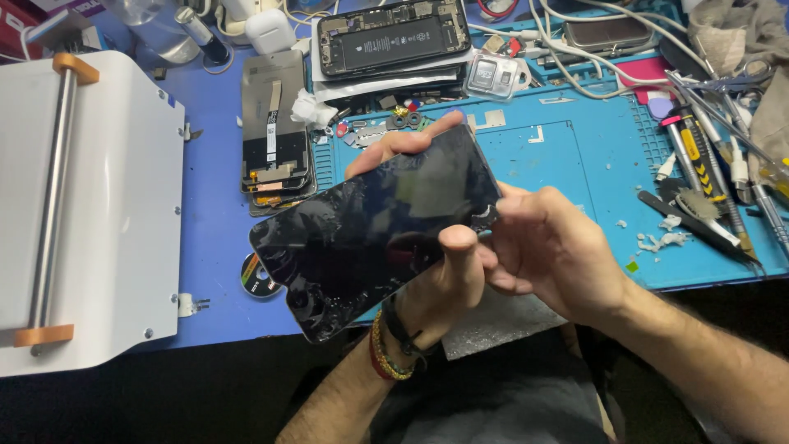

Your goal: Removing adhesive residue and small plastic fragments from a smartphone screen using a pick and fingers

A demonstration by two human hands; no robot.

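The left hand (444,279) cradles the cracked black phone (374,230) tilted above the blue bench (567,164) while the right hand (551,247) pinches its right edge, a grip best kept light on splintered glass.

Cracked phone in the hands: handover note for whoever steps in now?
Left hand: grips the cracked phone from beneath, thumb on the glass, fingertips over its far edge.
Right hand: fingertips at the phone's right corner, where the glass is chipped.
Phone is held face up above the blue work mat, touching nothing else.
Nearby: stack of screen panels to the left, an opened phone at the back, hand tools on the right, white machine far left.
Done: nothing clearly lifted off yet. Left: shattered glass still on the phone.
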